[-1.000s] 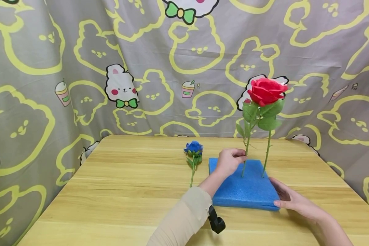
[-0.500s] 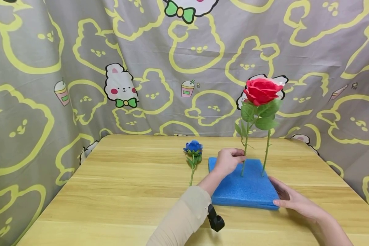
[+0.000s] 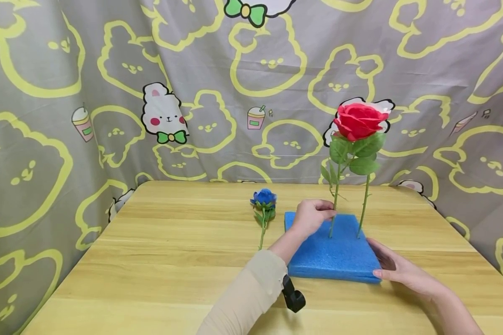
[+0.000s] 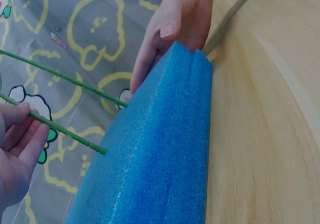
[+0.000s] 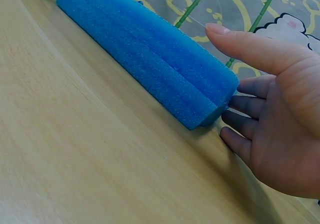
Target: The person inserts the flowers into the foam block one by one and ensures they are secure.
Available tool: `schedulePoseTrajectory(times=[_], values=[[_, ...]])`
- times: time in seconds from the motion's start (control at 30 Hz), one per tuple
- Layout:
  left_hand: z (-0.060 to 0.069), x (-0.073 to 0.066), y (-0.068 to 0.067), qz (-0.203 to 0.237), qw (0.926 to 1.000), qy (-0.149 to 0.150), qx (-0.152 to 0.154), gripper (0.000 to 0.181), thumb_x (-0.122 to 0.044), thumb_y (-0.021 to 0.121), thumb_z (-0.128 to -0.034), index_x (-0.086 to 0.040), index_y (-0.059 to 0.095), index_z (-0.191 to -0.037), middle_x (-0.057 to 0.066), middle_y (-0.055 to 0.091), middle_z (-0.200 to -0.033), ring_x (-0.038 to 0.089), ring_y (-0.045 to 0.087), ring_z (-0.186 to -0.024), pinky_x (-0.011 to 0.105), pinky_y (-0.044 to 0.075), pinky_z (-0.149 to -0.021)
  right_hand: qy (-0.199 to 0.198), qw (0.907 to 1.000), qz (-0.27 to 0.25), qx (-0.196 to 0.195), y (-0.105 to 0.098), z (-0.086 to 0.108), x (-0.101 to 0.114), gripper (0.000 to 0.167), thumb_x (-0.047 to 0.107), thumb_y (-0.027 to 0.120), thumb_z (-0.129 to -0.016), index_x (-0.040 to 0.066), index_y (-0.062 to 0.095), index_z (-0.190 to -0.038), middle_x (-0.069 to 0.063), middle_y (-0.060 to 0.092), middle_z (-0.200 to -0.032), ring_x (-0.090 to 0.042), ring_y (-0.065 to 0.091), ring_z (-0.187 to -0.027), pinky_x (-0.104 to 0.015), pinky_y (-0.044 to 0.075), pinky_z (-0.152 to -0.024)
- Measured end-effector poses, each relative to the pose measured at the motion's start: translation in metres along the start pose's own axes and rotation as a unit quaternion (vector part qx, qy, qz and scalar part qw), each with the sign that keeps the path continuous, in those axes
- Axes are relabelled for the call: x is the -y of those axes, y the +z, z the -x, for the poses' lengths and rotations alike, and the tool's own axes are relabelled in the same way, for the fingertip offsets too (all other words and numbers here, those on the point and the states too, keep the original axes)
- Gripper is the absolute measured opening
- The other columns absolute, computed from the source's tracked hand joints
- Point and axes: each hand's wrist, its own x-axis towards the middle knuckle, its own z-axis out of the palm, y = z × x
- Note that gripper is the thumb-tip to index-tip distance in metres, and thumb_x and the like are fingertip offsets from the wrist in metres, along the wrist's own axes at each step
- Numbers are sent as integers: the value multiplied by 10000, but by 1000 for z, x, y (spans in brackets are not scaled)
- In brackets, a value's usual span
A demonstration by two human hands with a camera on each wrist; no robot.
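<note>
In the head view, my left hand (image 3: 311,217) pinches a green thorny stem (image 3: 336,197) low down, between thumb and fingers. That stem stands in a blue foam block (image 3: 327,258). To its right a second green stem (image 3: 364,204) is also stuck in the foam. Above them a red rose bloom (image 3: 361,121) overlaps the leaves; where each stem joins a bloom is hidden. My right hand (image 5: 285,104) lies at the block's near right corner, extended fingers against its side, thumb raised over the top edge. A blue rose (image 3: 264,200) lies on the table, left of the block.
The wooden table (image 3: 159,260) extends widely to the left of the foam. A grey patterned curtain (image 3: 209,60) hangs behind and at both sides. A black clip-like piece (image 3: 293,295) sticks out beneath my left wrist.
The red bloom sways slightly left, then back right, while my left hand keeps its pinch on the stem. My right hand stays at the foam corner. The head view tilts down slightly.
</note>
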Motion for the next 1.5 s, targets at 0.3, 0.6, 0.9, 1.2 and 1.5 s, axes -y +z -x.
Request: schedulePoseTrajectory(times=[0.3, 0.6, 0.9, 1.2, 1.5], values=[[2, 2, -4, -368, 9993, 91, -24, 93, -125, 709, -823, -61, 727, -887, -38, 671, -802, 33, 576, -671, 188, 476, -597, 2, 10000, 10, -15, 0, 0, 0, 709, -24, 485, -923, -155, -22, -1401, -411, -88, -1410, 171, 273, -1187, -65, 286, -924], [6, 2, -16, 107, 9998, 86, 120, 120, -119, 691, -836, -23, 703, -908, 21, 682, -798, 191, 646, -743, 275, 538, -663, -40, 10000, -37, 29, -1, 0, -1, 707, -38, 478, -921, -158, -30, -1398, -412, -115, -1401, 175, 263, -1194, -60, 275, -929], [13, 0, -48, 147, 9999, 26, -60, 155, -144, 664, -863, -7, 691, -930, 60, 698, -808, 98, 641, -703, 253, 537, -646, 150, 9999, 3, -13, -1, 0, -1, 715, -22, 479, -925, -144, -36, -1405, -400, -121, -1411, 189, 253, -1188, -57, 265, -930], [23, 2, -89, 109, 9992, -259, -297, 197, -192, 661, -869, -16, 685, -955, 75, 698, -824, 206, 669, -782, 399, 540, -760, 120, 9999, 79, -46, -2, 0, -3, 713, -18, 484, -925, -140, -26, -1409, -334, -62, -1463, 187, 251, -1193, -55, 259, -933], [31, 19, -127, -163, 9963, -612, -587, 231, -187, 661, -867, 8, 673, -990, 88, 692, -877, 239, 663, -829, 368, 541, -767, -36, 10000, -4, 16, -2, 0, -3, 714, -41, 483, -918, -155, -33, -1399, -391, -99, -1422, 183, 251, -1198, -53, 263, -932]])
